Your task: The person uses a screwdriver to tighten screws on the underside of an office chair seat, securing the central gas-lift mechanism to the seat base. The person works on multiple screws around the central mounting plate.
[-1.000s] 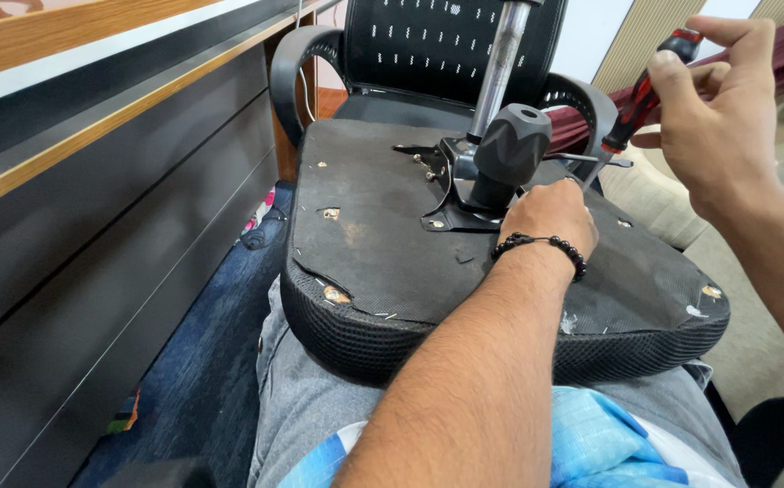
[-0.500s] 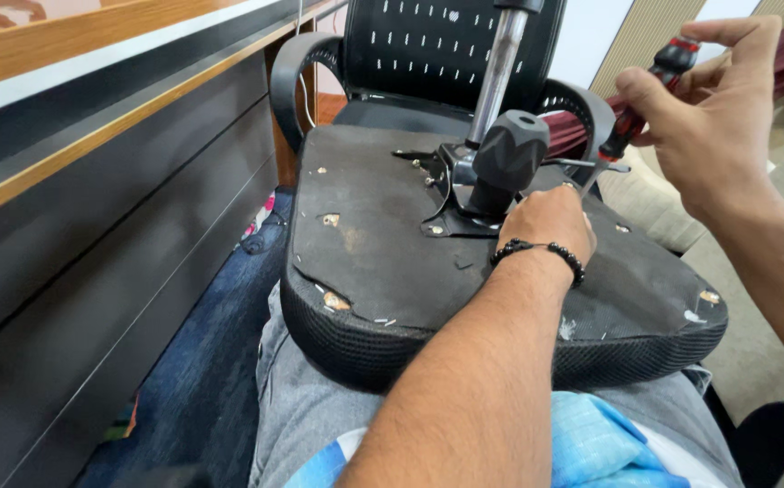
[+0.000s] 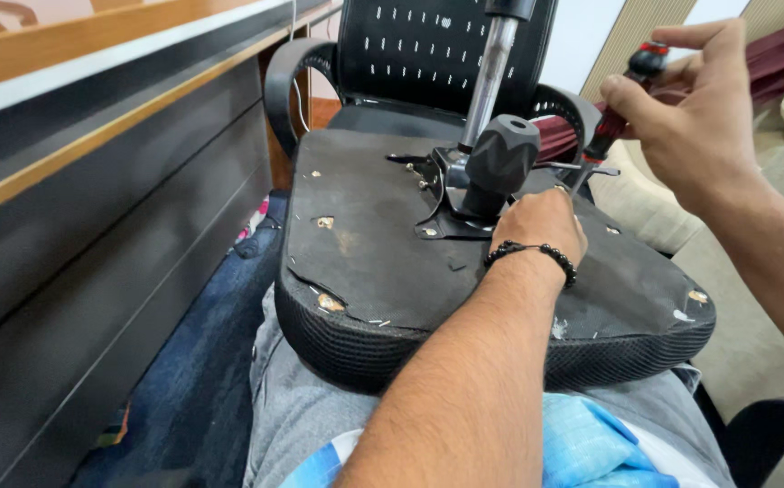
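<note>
Right hand up and to the right of the seat mechanism, grip pressed together around the red-and-black handle of a screwdriver, thumb and fingers pinching near the top end. Shaft slanting down and left, tip close to the thin metal lever jutting from the mechanism; contact there too small to tell.

Left hand resting just beside the mechanism, on its near right side, knuckles up, fingers curled down and hidden behind the hand, so cannot tell whether that grip pinches anything. Black beaded bracelet around the wrist.

Seat mechanism a black metal plate bolted at the middle of the upturned seat bottom, with a chunky black knob on it and a shiny gas cylinder rising straight up from it. Seat bottom lying across the lap, on grey trousers, underside facing up, fabric torn near the front left edge with bare patches showing.

Beyond the mechanism, a black mesh-backed office chair with curved armrests. Left of the seat bottom, a dark table with a wood-trimmed edge. Below it, blue carpet. Right of the seat bottom, a beige cushion.
</note>
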